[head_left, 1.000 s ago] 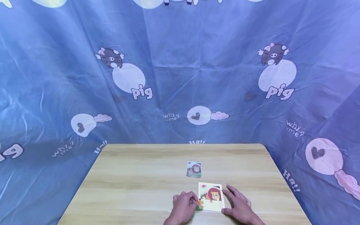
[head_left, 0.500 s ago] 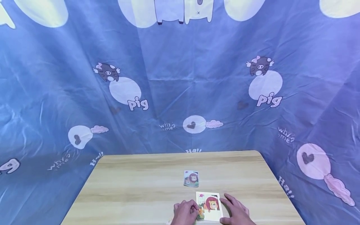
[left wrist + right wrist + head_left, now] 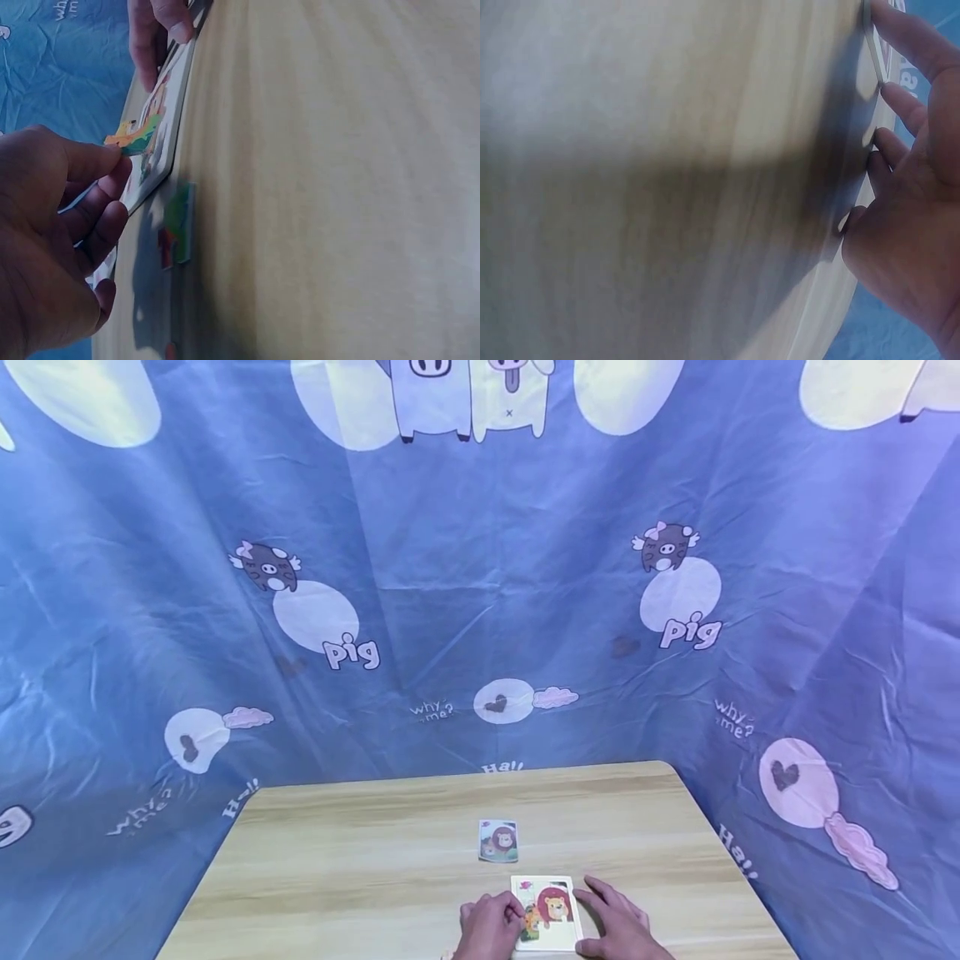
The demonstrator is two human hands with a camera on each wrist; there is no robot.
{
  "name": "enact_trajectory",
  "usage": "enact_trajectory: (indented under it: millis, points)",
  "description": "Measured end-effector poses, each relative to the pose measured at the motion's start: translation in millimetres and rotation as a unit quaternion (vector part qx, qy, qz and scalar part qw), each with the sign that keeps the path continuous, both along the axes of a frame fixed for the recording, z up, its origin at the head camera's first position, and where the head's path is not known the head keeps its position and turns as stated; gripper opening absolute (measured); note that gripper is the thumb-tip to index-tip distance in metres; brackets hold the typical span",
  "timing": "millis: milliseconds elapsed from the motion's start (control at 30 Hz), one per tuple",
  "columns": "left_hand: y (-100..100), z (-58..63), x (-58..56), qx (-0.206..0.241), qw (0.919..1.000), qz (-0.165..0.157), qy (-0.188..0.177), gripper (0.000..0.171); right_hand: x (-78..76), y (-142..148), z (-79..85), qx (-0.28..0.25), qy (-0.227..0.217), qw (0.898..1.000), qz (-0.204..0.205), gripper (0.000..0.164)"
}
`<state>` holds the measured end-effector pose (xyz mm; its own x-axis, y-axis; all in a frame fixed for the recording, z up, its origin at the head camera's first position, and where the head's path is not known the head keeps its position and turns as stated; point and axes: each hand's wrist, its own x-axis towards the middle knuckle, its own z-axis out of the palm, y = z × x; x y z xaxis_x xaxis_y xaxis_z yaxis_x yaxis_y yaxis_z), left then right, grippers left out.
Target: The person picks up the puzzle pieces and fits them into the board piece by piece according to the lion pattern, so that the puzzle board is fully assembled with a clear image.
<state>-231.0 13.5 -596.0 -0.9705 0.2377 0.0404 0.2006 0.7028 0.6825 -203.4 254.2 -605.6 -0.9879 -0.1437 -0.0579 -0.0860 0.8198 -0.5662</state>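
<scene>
A small lion puzzle board (image 3: 558, 937) with a pale frame lies near the table's front; its lower right part shows bare backing. My left hand (image 3: 489, 928) is at the board's left side, thumb and fingertip pinching an orange and green puzzle piece (image 3: 141, 139). In the left wrist view that piece is tilted, overlapping the board's picture. My right hand (image 3: 617, 922) rests at the board's right side, thumb at the lower corner and fingers spread along the edge. In the right wrist view its fingertips touch the board's thin rim (image 3: 875, 52).
A lion picture card (image 3: 498, 841) lies behind the board on the wooden table (image 3: 360, 860). A loose green and red puzzle piece (image 3: 178, 225) lies by the board, under my left hand. Blue printed cloth (image 3: 420, 610) encloses the table's back and sides.
My left hand has brought the puzzle piece from the board's lower left edge in over its picture. The right hand stays at the right edge. The head view has tilted up and shifted right.
</scene>
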Motion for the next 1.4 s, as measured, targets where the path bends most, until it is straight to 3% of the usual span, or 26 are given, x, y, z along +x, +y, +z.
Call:
enact_trajectory:
  millis: [333,767,1133,1400]
  points:
    - [0,0.9,-10.6,-0.015,0.9996,-0.015,-0.017,0.017,-3.6,-3,1.1,-0.004,0.013,1.000,-0.020,0.079]
    - [5,2.0,-5.6,-0.044,0.9981,-0.022,-0.036,0.016,0.2,-5,-3.8,-0.008,0.024,0.999,-0.030,0.074]
    - [6,3.0,-2.1,-0.050,0.9970,0.000,-0.059,0.017,-0.9,-5,-0.2,0.016,0.003,1.000,-0.020,0.070]
    - [6,2.9,-4.9,-0.065,0.9969,0.013,-0.042,0.018,-3.5,-7,-3.6,0.019,-0.004,0.999,-0.029,0.072]
